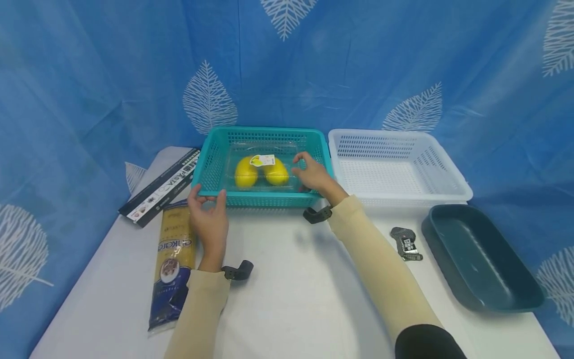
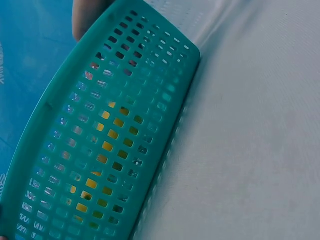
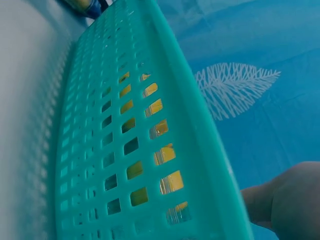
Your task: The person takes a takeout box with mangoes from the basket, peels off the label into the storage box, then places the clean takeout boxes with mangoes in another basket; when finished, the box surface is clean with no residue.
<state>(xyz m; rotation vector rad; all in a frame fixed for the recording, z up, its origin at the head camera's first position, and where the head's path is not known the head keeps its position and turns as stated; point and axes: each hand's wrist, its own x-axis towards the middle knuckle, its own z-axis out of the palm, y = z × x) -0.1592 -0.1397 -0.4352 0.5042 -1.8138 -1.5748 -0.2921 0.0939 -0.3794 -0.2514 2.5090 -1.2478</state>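
Note:
A clear plastic box [image 1: 229,169] with two yellow fruits [image 1: 246,173], which look like lemons or mangoes, lies in the turquoise basket [image 1: 269,200]. A white label is on its lid. My left hand [image 1: 210,219] is at the basket's front left corner, with thumb and forefinger spread at the rim. Over the basket's right end reaches my right hand [image 1: 314,175], its fingers loosely bent beside the box. Through the holes in the basket wall [image 2: 55,100], yellow shows in the left wrist view. The right wrist view has part of the right hand [image 3: 295,202] behind the rim.
On the left lie a dark PASTA box [image 1: 161,187] and a yellow-blue pasta bag [image 1: 168,271]. A white basket [image 1: 376,174] adjoins the turquoise one. At right are a small dark packet [image 1: 405,243] and a dark green tub [image 1: 489,259]. Blue cloth [image 1: 287,75] hangs behind.

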